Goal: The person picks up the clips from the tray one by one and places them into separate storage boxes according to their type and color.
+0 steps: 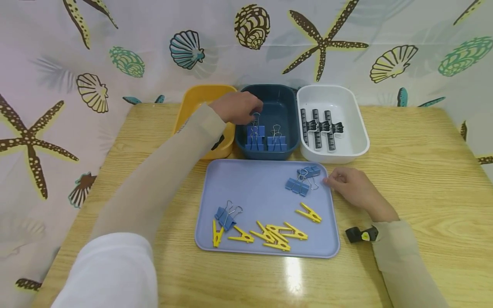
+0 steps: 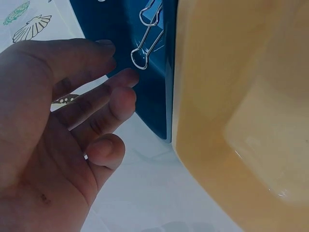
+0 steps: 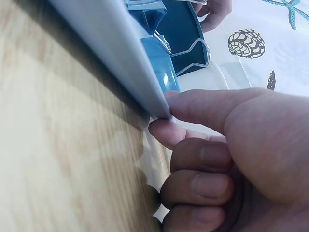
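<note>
My left hand (image 1: 239, 108) is over the back left of the dark blue bin (image 1: 283, 113), fingers loosely bent and nothing between them. Just below its fingertips, in the left wrist view, a wire handle of a blue binder clip (image 2: 140, 59) sticks up. More blue binder clips (image 1: 276, 143) stand in that bin. On the right, my right hand (image 1: 356, 188) pinches the edge of the lavender tray (image 1: 246, 184) between thumb and index finger, other fingers curled. Close to that grip lie two blue binder clips (image 1: 297, 187); another binder clip (image 1: 225, 218) lies at the tray's lower left.
Several yellow clothespins (image 1: 277, 239) lie along the tray's near side. The yellow bin (image 1: 185, 109) stands left of the dark blue one, partly behind my left forearm. In the white bin (image 1: 356, 128) are black clips with piano-key strips (image 1: 316, 128). A patterned cloth (image 1: 219, 34) hangs behind.
</note>
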`<action>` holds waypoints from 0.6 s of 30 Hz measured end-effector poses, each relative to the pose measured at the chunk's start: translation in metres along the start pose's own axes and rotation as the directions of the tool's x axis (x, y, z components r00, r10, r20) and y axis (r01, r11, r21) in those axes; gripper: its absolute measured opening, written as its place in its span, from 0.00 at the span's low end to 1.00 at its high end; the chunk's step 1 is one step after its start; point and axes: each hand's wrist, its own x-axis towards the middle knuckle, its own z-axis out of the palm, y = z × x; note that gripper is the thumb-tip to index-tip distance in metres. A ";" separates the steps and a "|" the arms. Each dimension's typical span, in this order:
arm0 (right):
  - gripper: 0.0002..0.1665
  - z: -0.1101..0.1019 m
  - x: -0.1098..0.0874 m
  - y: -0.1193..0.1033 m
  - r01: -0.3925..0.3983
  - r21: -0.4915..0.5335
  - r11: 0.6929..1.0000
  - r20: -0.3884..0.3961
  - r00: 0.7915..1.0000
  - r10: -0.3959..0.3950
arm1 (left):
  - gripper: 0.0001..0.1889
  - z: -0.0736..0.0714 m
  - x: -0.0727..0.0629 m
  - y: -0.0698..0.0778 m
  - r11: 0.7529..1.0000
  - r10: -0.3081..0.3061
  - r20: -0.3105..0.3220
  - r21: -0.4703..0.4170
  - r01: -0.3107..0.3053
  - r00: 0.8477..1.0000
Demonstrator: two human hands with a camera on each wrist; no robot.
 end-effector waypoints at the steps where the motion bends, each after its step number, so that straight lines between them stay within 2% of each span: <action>1: 0.17 0.000 0.000 0.000 0.001 -0.001 1.000 0.000 1.000 -0.001 | 0.19 0.000 -0.001 0.000 1.000 0.004 -0.001 0.000 -0.004 1.000; 7: 0.17 -0.001 0.000 -0.002 0.001 0.001 1.000 0.001 1.000 -0.001 | 0.19 -0.003 -0.007 0.003 1.000 0.029 -0.014 0.000 -0.029 0.999; 18: 0.17 -0.001 -0.002 -0.004 -0.025 -0.003 1.000 0.017 1.000 0.025 | 0.19 -0.005 -0.017 0.012 0.999 0.040 -0.015 0.020 -0.039 0.999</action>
